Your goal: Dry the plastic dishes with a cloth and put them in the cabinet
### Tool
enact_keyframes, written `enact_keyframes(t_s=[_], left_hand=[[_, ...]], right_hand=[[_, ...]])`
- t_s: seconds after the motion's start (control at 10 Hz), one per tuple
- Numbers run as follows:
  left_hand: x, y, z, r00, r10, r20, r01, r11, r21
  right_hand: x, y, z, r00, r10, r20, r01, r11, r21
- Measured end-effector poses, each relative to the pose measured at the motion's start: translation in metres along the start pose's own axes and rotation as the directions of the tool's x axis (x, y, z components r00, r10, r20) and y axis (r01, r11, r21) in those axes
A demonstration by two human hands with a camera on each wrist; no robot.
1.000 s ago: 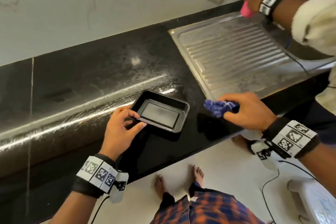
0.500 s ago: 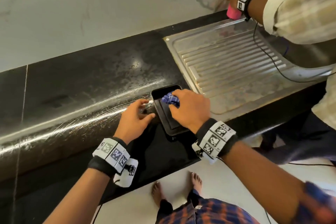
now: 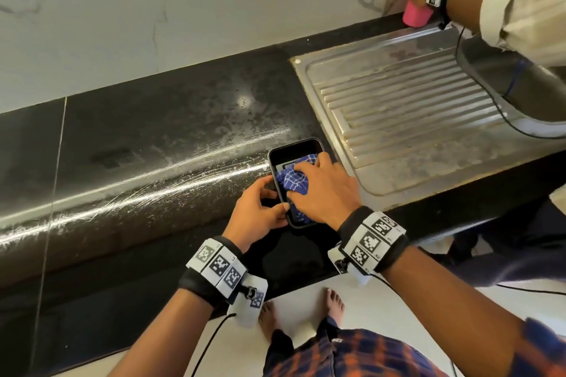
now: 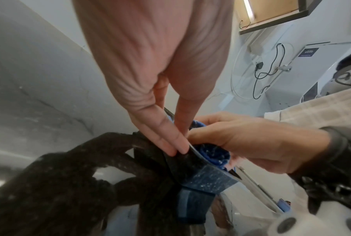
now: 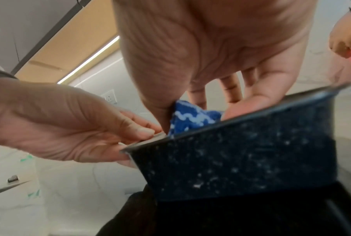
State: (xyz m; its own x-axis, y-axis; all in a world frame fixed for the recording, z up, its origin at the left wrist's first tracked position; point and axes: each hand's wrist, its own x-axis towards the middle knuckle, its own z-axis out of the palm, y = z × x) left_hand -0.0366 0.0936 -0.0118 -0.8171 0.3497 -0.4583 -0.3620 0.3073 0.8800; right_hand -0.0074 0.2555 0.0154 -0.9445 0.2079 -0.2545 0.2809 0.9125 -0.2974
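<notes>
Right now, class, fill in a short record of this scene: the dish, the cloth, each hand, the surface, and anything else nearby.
dish: black rectangular plastic tray, on the counter beside the draining board
cloth: blue patterned cloth, bunched inside the tray
left hand: left hand pinches the tray's rim, steadying it
right hand: right hand presses the cloth into the tray
surface: dark stone counter, scratched and shiny
draining board: ribbed steel draining board, to the right of the tray
nearby: another person's hand holds a pink cup at the back
</notes>
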Motion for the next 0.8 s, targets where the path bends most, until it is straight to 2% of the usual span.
enact_keyframes(t_s=[0.3, 0.4, 0.5, 0.6, 0.7, 0.8], left_hand=[[-0.005, 0.006, 0.011, 0.999, -0.024, -0.039, 0.023, 0.999, -0.038], [-0.011, 0.003, 0.009, 0.998, -0.038, -0.054, 0.039, 0.999, 0.010], [-0.029, -0.007, -0.005, 0.997, 0.015, -0.077, -0.003, 0.987, 0.158], [-0.055, -0.024, -0.034, 0.991, 0.101, -0.091, -0.070, 0.953, 0.296], [-0.089, -0.047, -0.077, 0.984, 0.148, -0.098, -0.107, 0.936, 0.335], [-0.137, -0.079, -0.124, 0.977, 0.185, -0.106, -0.149, 0.947, 0.285]], right_hand=[[0.009, -0.002, 0.005, 1.000, -0.007, -0.012, 0.006, 0.996, -0.085], [0.006, -0.001, 0.009, 1.000, -0.004, 0.009, 0.005, 0.994, -0.109], [0.005, -0.001, 0.006, 1.000, 0.006, 0.021, -0.002, 0.989, -0.146], [0.002, -0.009, -0.003, 0.999, 0.033, 0.011, -0.031, 0.985, -0.168], [-0.010, -0.020, -0.007, 0.999, 0.036, -0.019, -0.038, 0.986, -0.160], [-0.034, -0.035, -0.006, 0.989, 0.038, -0.145, -0.043, 0.999, -0.029]])
